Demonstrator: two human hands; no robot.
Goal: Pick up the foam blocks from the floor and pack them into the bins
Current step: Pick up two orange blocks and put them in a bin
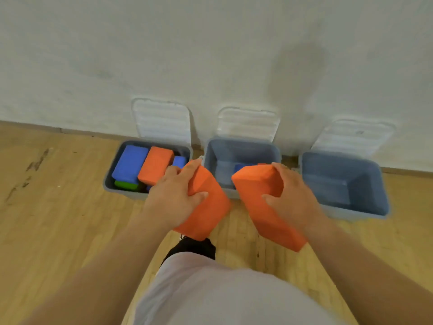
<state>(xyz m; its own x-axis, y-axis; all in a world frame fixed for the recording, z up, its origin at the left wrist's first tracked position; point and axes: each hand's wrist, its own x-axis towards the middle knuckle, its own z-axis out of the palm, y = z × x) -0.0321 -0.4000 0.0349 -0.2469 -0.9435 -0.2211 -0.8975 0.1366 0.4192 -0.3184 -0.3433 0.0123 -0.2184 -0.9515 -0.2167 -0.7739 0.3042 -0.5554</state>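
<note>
My left hand (174, 195) grips orange block 1 (209, 209), long axis pointing away from me, far end by the left bin (108, 184). My right hand (293, 198) grips orange block 2 (255, 191), far end slanting left over the middle bin (219, 153) front rim.

Each hand grips an orange foam block: left hand (174, 195) one (206, 207), right hand (293, 195) another (260, 191), before three open grey bins (379, 207).
</note>
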